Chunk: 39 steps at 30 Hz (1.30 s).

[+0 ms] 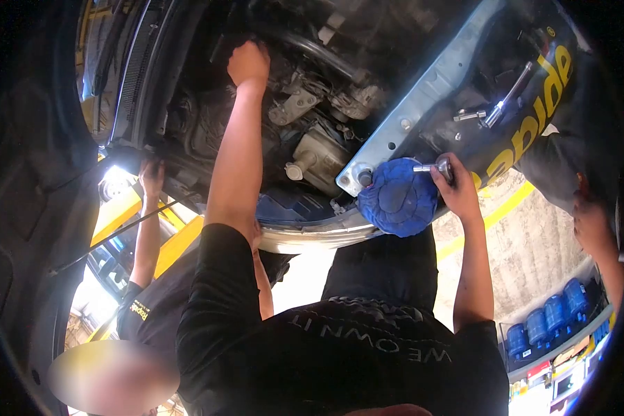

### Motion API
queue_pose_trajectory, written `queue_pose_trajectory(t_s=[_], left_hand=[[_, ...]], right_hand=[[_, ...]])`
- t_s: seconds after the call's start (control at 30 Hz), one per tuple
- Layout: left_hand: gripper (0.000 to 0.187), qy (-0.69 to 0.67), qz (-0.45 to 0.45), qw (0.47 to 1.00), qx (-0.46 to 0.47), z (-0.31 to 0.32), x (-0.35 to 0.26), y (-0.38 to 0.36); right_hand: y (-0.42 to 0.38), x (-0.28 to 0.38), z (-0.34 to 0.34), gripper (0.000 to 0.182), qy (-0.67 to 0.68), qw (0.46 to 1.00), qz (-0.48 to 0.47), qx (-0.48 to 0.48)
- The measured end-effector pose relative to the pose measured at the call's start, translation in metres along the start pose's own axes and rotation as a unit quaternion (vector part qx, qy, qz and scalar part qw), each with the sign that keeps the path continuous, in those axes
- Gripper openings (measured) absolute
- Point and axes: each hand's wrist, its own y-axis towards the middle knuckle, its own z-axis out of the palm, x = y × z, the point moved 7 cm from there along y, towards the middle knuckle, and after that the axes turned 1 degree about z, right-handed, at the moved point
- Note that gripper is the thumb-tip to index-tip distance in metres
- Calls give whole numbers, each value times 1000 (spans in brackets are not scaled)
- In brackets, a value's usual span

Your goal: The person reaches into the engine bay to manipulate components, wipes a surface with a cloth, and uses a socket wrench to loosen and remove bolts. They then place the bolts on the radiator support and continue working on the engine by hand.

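Note:
My left hand (248,64) is closed in a fist deep in the engine bay, knuckles up; whatever its fingers wrap round is hidden. Below it are a metal bracket (295,105) and a capped, dirty plastic reservoir (320,159). At the front edge of the car, my right hand (456,186) grips a ratchet wrench (445,166) by its head end, with a shiny shaft pointing left. That shaft lies over a rounded blue cloth bundle (397,201) beside the end of the light-blue metal crossbar (409,104).
Another ratchet with an extension (509,97) lies on the black cover with yellow lettering (530,135). At left, a co-worker's hand (151,177) rests on the car's edge. Another person's hand (593,222) is at right. Blue water jugs (555,313) stand on a rack.

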Motion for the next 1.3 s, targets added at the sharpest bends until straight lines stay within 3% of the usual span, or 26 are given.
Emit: queue_pose_trajectory(t_s=[0.37,0.6,0.77,1.0,1.3], left_hand=[[37,-49,-54,997,-38,8,13,1],[31,-162,58,985,2,7,16,0],[39,-12,30,999,6,12,12,4],[42,16,55,998,-8,4,6,5],[29,-252,-46,962,-95,-6,35,-12]], right_hand=[[0,-5,0,27,6,1000,16,2],[1,-8,2,26,14,999,32,11],[0,-4,0,25,10,1000,14,0],[0,-4,1,25,24,1000,15,5],[0,-12,4,26,35,999,13,-4]])
